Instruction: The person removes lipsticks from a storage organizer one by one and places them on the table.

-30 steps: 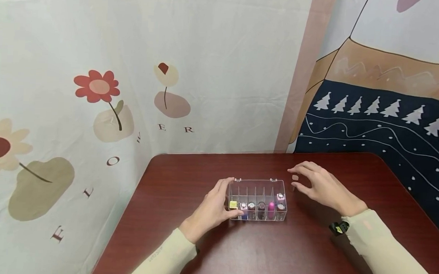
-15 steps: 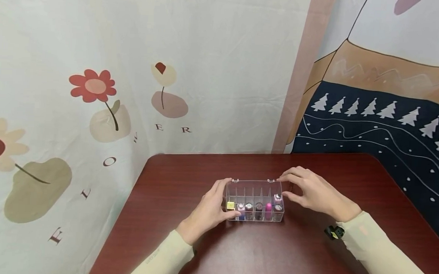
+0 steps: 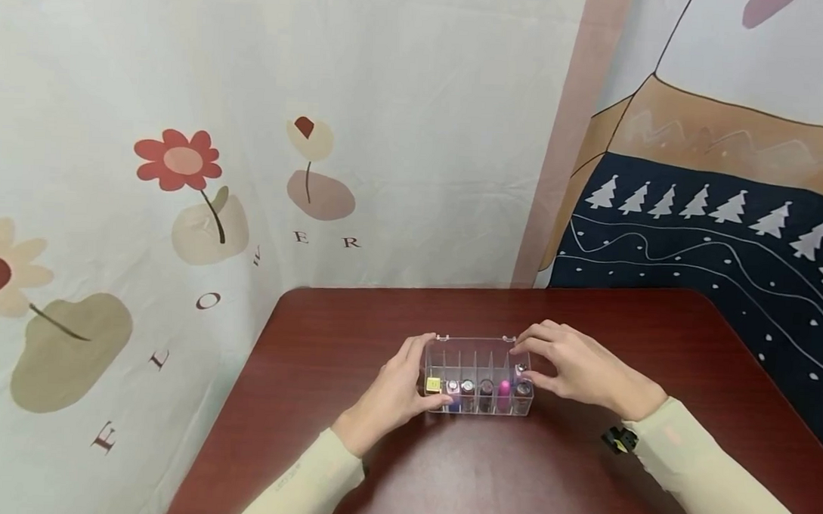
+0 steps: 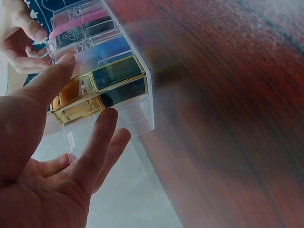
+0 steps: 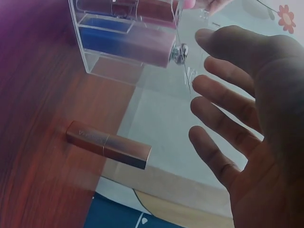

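Note:
A clear compartmented case (image 3: 477, 403) stands on the table, with several lipsticks and lip glosses along its front row. At its left end my left hand (image 3: 397, 377) grips it, thumb at the front and fingers toward the back. Just beneath that hand sits a gold-and-black lipstick (image 4: 118, 71). My right hand (image 3: 571, 361) hovers at the right end, its fingers spread around the top of a lip gloss (image 5: 147, 45), pink and blue with a silver ball, in the back row. A gap shows between fingers and gloss in the right wrist view.
A copper-coloured lipstick (image 5: 109, 145) stands on the table just right of the case, hidden behind my right hand in the head view. The reddish-brown table (image 3: 355, 323) meets a printed cloth (image 3: 414, 174) at the back.
My right hand has moved left and slightly toward me, from the tabletop over to the right end of the case. My left hand keeps its grip on the case.

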A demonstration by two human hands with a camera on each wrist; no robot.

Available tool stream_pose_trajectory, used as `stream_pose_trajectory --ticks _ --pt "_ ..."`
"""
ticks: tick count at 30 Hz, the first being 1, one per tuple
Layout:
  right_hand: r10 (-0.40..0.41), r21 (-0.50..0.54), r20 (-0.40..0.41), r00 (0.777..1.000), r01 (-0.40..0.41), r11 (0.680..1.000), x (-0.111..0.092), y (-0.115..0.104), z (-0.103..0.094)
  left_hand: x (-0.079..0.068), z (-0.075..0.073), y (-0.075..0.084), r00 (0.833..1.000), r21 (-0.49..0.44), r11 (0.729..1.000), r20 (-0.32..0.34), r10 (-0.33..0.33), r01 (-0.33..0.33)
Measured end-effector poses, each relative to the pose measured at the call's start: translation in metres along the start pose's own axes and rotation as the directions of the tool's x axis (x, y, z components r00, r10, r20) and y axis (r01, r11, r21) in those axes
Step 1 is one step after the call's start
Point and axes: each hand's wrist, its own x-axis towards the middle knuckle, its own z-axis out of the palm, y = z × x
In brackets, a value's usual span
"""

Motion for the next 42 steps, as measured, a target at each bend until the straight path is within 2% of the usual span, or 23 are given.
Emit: stream_pose_trajectory --ticks 10,16,26,42 --pt "0.025 -0.029 0.048 0.999 -0.024 0.999 0.002 -0.004 0.005 0.000 -0.001 0.001 1.000 -0.026 0.999 0.006 -0.023 0.023" --pt "0.008 -0.023 0.032 0.999 -0.007 1.000 0.004 -0.007 0.008 0.000 0.000 0.000 1.000 -0.028 1.000 -0.004 -0.002 0.002" --pt "0.090 -0.036 0.055 0.994 -0.088 0.995 0.007 -0.015 0.012 -0.001 0.000 -0.001 1.000 -0.015 1.000 0.005 0.000 0.000" --pt "0.102 -0.052 0.029 0.994 -0.101 0.994 0.004 -0.019 0.014 -0.001 0.001 0.000 1.000 -0.003 1.000 0.011 -0.006 0.006"
